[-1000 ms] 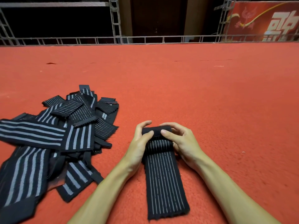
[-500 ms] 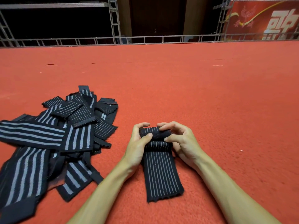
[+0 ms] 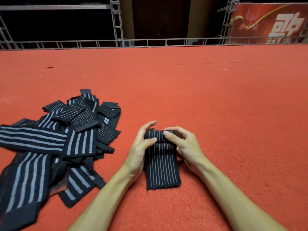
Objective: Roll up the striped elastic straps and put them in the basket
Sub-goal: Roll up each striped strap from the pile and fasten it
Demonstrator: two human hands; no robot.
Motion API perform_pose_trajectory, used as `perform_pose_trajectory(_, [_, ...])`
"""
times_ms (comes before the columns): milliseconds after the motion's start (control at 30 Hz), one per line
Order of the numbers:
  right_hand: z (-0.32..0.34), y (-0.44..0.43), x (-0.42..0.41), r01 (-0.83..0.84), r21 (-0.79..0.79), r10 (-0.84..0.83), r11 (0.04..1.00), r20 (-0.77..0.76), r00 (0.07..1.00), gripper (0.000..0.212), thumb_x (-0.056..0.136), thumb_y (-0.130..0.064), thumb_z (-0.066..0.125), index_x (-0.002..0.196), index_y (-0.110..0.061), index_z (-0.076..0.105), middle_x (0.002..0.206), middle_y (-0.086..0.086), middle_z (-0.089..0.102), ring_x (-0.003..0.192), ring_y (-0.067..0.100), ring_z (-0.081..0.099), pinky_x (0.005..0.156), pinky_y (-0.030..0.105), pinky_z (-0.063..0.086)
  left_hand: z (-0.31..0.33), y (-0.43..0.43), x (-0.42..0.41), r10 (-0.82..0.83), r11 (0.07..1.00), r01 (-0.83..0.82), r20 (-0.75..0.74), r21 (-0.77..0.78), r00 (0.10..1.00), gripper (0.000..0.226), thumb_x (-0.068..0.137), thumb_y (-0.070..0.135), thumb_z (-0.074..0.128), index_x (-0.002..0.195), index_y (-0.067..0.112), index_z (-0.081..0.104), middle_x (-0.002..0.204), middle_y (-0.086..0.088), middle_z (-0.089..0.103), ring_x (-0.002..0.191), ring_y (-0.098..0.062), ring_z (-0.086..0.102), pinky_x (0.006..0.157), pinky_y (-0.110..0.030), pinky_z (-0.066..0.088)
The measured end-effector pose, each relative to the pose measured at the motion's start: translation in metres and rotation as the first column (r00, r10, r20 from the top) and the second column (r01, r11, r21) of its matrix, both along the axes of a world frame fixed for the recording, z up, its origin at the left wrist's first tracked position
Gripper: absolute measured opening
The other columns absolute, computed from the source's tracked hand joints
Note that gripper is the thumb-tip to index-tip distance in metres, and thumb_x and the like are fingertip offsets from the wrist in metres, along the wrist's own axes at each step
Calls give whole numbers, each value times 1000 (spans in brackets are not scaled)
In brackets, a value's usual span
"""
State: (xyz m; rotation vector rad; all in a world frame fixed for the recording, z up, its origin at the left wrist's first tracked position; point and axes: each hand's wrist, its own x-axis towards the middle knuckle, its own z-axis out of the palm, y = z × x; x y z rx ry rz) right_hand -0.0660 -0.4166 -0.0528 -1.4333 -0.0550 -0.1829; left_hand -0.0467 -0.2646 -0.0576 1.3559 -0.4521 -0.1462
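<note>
Presently, head view: both hands work one striped elastic strap (image 3: 160, 165) on the red carpet (image 3: 191, 97). Left hand (image 3: 139, 151) grips the rolled end from the left, its fingers (image 3: 148, 126) curled narrowly over the top of the roll. Right hand (image 3: 184, 144) clasps the roll's other side, thumb pressed on top. Unrolled portion lies flat on the carpet between the forearms, frayed edge nearest the person. Loose pile of straps (image 3: 55, 140) lies to the left, apart from the hands. Metal railing (image 3: 150, 42) borders the far carpet edge.
</note>
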Motion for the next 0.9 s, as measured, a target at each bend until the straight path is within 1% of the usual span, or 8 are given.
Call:
perform_pose_trajectory(133, [-2, -2, 1, -27, 21, 26, 999, 48, 999, 15, 82, -12, 72, 97, -12, 69, 86, 4, 64, 62, 8, 57, 45, 15, 40, -3, -3, 0, -1, 1000, 1, -57, -1, 998, 42, 82, 44, 54, 122, 32, 52, 103, -1, 58, 92, -9, 57, 87, -32, 46])
perform_pose_trajectory(233, [-3, -5, 0, -63, 27, 62, 998, 49, 997, 24, 74, -10, 76, 95, -14, 65, 86, 6, 62, 53, 8, 54, 37, 19, 34, -6, -7, 1, 36, 999, -34, -61, 32, 997, 38, 85, 54, 49, 117, 33, 49, 105, 1, 56, 88, -5, 58, 81, -27, 47])
perform_pose_trajectory(367, [-6, -10, 4, -113, 128, 100, 985, 103, 990, 27, 61, 5, 69, 79, -13, 61, 103, 2, 68, 88, 21, 61, 66, 36, 48, -8, -10, 2, 88, 995, -85, -63, 61, 994, 31, 87, 48, 51, 111, 30, 45, 109, 1, 57, 89, -2, 59, 80, -24, 47])
perform_pose_trajectory(433, [-6, -10, 5, -114, 150, 96, 982, 122, 988, 29, 56, 9, 66, 73, -14, 58, 106, 0, 68, 97, 21, 60, 79, 38, 48, -10, -9, 3, 102, 993, -99, -53, 63, 993, 33, 84, 45, 61, 109, 27, 48, 105, 2, 59, 88, -3, 59, 80, -25, 47])
perform_pose_trajectory(567, [-6, -10, 5, -92, 108, 81, 990, 108, 991, 30, 55, 8, 65, 71, -17, 62, 107, 0, 68, 95, 21, 59, 73, 36, 46, -11, -4, 5, 109, 992, -108, -18, 59, 994, 36, 75, 45, 64, 105, 28, 55, 102, -4, 60, 89, -10, 59, 79, -30, 49])
perform_pose_trajectory(667, [-6, -11, 6, -86, 69, 79, 994, 100, 992, 27, 62, -1, 65, 82, -18, 69, 102, 4, 67, 86, 22, 56, 67, 36, 40, -8, -1, 4, 92, 996, -92, -26, 21, 995, 29, 77, 32, 63, 105, 27, 57, 103, -7, 58, 90, -14, 57, 79, -33, 49])
perform_pose_trajectory(767, [-8, -8, 9, -30, -46, 34, 998, 99, 994, 20, 76, -28, 68, 95, -24, 71, 93, 1, 67, 83, 15, 57, 70, 29, 42, -4, 0, 3, 75, 996, -76, -40, -37, 996, 30, 75, 18, 60, 105, 20, 58, 101, -6, 57, 93, -14, 55, 83, -33, 46])
perform_pose_trajectory(900, [-8, -3, 9, 40, -182, -29, 982, 65, 998, 38, 84, -52, 62, 98, -18, 69, 87, -8, 68, 80, 5, 59, 73, 26, 44, 1, 1, 0, 29, 993, -36, -58, -115, 998, 30, 69, 5, 56, 98, 14, 58, 100, -4, 59, 91, -12, 56, 80, -27, 46])
